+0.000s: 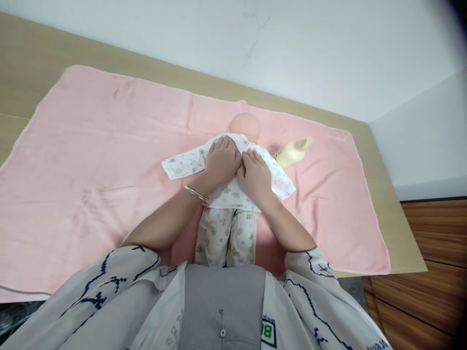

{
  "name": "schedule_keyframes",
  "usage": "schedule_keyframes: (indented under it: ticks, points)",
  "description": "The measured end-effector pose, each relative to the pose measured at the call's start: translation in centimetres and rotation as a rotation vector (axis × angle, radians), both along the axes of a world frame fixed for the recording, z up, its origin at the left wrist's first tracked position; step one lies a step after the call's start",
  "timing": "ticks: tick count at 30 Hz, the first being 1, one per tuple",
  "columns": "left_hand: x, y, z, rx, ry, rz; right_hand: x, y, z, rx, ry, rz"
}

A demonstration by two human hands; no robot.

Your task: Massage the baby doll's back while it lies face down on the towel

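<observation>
A baby doll lies on its back, its bald head (245, 125) pointing away from me. It wears a white printed baby shirt (224, 198) and matching printed trousers (215, 231). My left hand (223, 160), with a silver bangle at the wrist, rests on the left of the shirt's chest, fingers laid out flat. Beside it my right hand (255, 175) lies on the other half of the chest, its fingers also extended. The two thumbs come close together at the middle of the shirt. Both shirt sleeves stretch outward to the sides. The doll's face cannot be made out.
A pale yellow feeding bottle (293, 152) lies on its side right of the doll. Beneath everything is a pink blanket (109, 141) on a wooden table (32, 41). A white wall (175, 34) stands behind, with a brown wooden surface (434, 243) at right.
</observation>
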State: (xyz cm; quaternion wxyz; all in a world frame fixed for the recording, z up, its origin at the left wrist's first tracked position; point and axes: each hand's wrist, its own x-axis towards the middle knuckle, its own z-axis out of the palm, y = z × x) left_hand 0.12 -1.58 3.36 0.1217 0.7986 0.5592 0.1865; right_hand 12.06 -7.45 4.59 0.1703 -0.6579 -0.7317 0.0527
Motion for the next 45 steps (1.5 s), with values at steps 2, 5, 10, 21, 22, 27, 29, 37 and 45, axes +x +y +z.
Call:
schedule_keyframes:
  ticks: [2, 5, 10, 21, 22, 27, 29, 37, 45]
  points:
    - [0.3, -0.8, 0.2, 0.009, 0.018, 0.013, 1.0, 1.1, -0.3, -0.017, 0.050, 0.036]
    - [0.7, -2.2, 0.7, 0.008, 0.059, 0.004, 2.8, 2.9, -0.8, -0.033, 0.104, 0.099]
    - [0.8, -2.8, 1.4, 0.014, 0.121, -0.010, 3.3, 3.5, -1.0, -0.061, 0.077, 0.068]
    - [0.3, -0.2, -0.2, 0.063, -0.012, 0.040, -0.1, -0.2, 0.2, -0.083, 0.048, 0.010]
    - [0.3, -0.3, -0.5, 0.060, -0.026, 0.048, 0.1, 0.0, 0.2, -0.085, 0.055, 0.015]
    - [0.4, -0.1, -1.3, 0.065, -0.101, 0.074, 2.0, 1.9, -0.7, -0.069, 0.065, 0.109]
    - [0.3, -0.1, -1.5, 0.062, -0.122, 0.068, 2.5, 2.5, -1.2, -0.040, 0.059, 0.114]
    - [0.3, -0.2, -1.1, 0.047, -0.127, 0.078, 2.4, 2.5, -1.9, 0.000, 0.065, 0.086]
    - [0.3, -0.1, -1.2, 0.040, -0.125, 0.077, 2.4, 2.5, -1.8, 0.008, 0.053, 0.086]
